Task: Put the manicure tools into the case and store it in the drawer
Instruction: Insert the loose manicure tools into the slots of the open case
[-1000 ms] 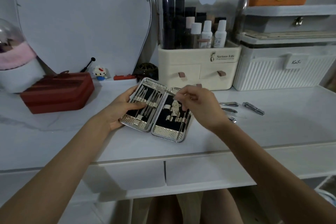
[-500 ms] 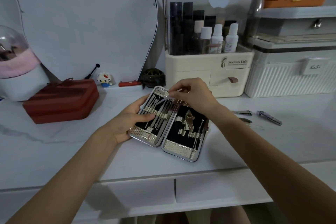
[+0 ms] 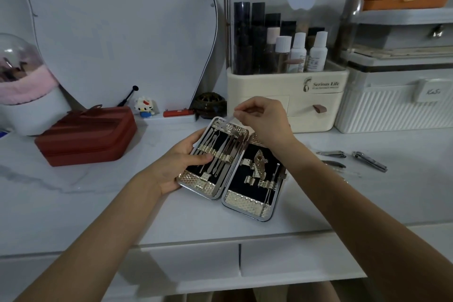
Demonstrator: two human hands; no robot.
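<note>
The open manicure case (image 3: 247,207), silver-rimmed with black lining, lies flat on the white table. Several thin metal tools sit under the straps of its left half; the right half holds a few pieces. My left hand (image 3: 180,163) grips the case's left edge, thumb pressed on the left half's strap. My right hand (image 3: 263,120) hovers over the case's top edge and pinches a slim metal tool (image 3: 230,119) whose tip points down into the left half. Three loose nail clippers (image 3: 369,160) lie on the table to the right.
A cream cosmetic organiser (image 3: 289,95) with small drawers stands just behind the case. A white ribbed box (image 3: 392,110) is at the right, a red box (image 3: 88,136) at the left. Two drawer fronts (image 3: 294,256) run under the table's front edge.
My right hand has moved from the case's right half up to the top of the left half, now pinching a slim tool. The camera has come closer.
</note>
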